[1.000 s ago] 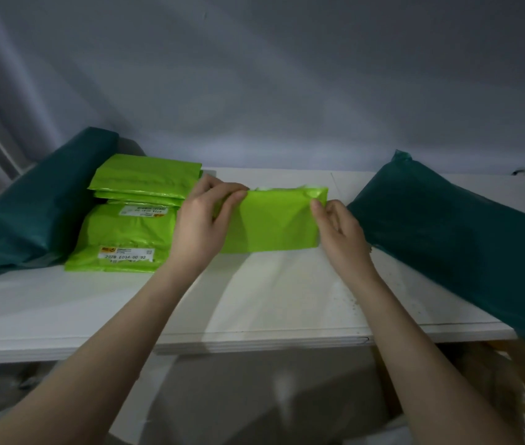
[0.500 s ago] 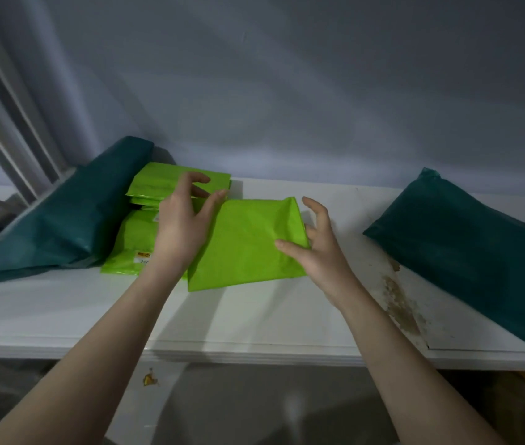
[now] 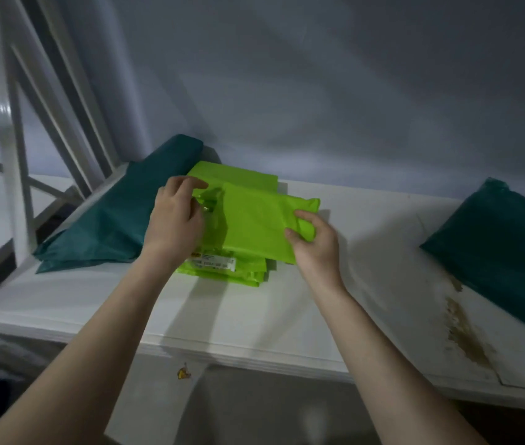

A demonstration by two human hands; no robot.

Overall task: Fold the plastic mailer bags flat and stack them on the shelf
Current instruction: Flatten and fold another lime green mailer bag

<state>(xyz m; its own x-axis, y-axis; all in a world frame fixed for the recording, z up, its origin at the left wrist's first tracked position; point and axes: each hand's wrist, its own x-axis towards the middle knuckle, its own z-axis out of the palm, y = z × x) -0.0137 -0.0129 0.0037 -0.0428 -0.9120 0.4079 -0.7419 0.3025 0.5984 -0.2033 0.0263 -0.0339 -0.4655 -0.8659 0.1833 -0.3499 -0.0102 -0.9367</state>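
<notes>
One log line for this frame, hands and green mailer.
step: stacking | left hand: on pile | right hand: gripping folded mailer | mailer: atop pile, skewed

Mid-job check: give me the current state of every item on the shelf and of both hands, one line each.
Top lime mailer: folded, on the lime stack, gripped at both ends.
Lime stack: flat pile, label facing up.
Left dark green bag: slumped against the frame, untouched.
Right dark green bag: lying apart, untouched.
Left hand: on the mailer's left end.
Right hand: pinching its right end.
Shelf: stained at right.
</notes>
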